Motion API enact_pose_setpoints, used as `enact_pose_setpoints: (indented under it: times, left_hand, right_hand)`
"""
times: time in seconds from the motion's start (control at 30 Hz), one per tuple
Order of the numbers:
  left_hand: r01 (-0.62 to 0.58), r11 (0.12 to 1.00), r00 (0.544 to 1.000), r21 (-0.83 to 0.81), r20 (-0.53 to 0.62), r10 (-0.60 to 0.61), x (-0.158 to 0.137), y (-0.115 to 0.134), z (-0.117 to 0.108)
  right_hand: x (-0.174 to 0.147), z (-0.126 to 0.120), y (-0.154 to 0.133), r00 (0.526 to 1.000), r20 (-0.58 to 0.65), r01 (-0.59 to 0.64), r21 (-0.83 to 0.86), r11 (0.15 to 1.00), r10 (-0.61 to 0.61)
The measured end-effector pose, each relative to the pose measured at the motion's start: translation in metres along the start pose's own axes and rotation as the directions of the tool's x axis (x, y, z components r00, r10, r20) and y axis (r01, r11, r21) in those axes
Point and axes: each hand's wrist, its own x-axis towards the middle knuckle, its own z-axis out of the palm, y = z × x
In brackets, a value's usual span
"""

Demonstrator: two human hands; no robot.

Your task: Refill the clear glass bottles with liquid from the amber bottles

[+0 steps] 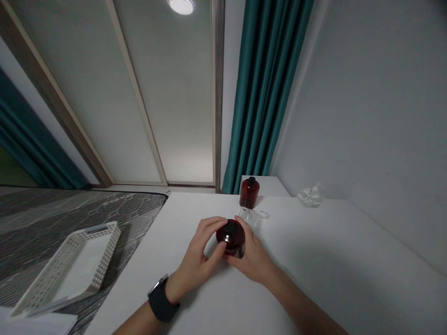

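Observation:
Both of my hands are around a dark red bottle with a black cap over the white table. My left hand, with a dark watch on its wrist, curls its fingers and thumb about the bottle's left side and top. My right hand wraps the right side of the same bottle. Just beyond them lies a clear plastic piece with a nozzle. Behind that, a second dark red bottle stands upright. The lower part of the held bottle is partly covered by my fingers.
A crumpled clear plastic wrapper lies at the table's back right, near the grey wall. On the left, below the white table, a white perforated basket sits over the grey carpet. Teal curtains and sliding doors stand behind.

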Motion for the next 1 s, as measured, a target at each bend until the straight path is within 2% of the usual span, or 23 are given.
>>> enact_pose_setpoints:
  times: [0.1, 0.2, 0.33, 0.63, 0.8, 0.93, 1.0]
  left_hand:
    - [-0.043, 0.999, 0.999, -0.002, 0.01, 0.043, 0.005, 0.001, -0.002]
    - [-0.073, 0.997, 0.997, -0.002, -0.031, 0.073, 0.006, 0.001, -0.002]
    - [-0.02, 1.0, 0.993, 0.009, -0.113, 0.021, 0.004, 0.002, -0.001]
    - [0.075, 0.992, 0.988, -0.103, -0.13, -0.088, 0.001, -0.002, -0.001]
    - [0.095, 0.978, 0.969, -0.185, -0.206, -0.133, 0.005, 0.0, -0.005]
    - [0.209, 0.977, 0.934, -0.046, -0.286, -0.214, 0.008, -0.017, -0.008]
    - [0.266, 0.964, 0.926, 0.02, -0.283, -0.25, 0.008, -0.033, -0.008]
  right_hand:
    - [-0.002, 0.001, -0.002, 0.998, 0.012, 0.055, -0.065, 0.996, -0.054]
    - [-0.003, 0.002, -0.006, 0.997, 0.029, 0.069, -0.098, 0.993, -0.066]
    - [-0.003, 0.001, -0.01, 0.995, 0.059, 0.085, -0.131, 0.988, -0.078]
    - [-0.003, 0.001, -0.013, 0.994, 0.083, 0.087, -0.141, 0.986, -0.076]
    - [-0.002, 0.0, -0.01, 0.999, 0.054, 0.001, -0.068, 0.998, 0.003]
    - [0.0, -0.002, -0.005, 0.996, 0.036, -0.077, 0.024, 0.997, 0.076]
    - [0.0, -0.002, -0.002, 0.995, 0.03, -0.093, 0.058, 0.994, 0.092]
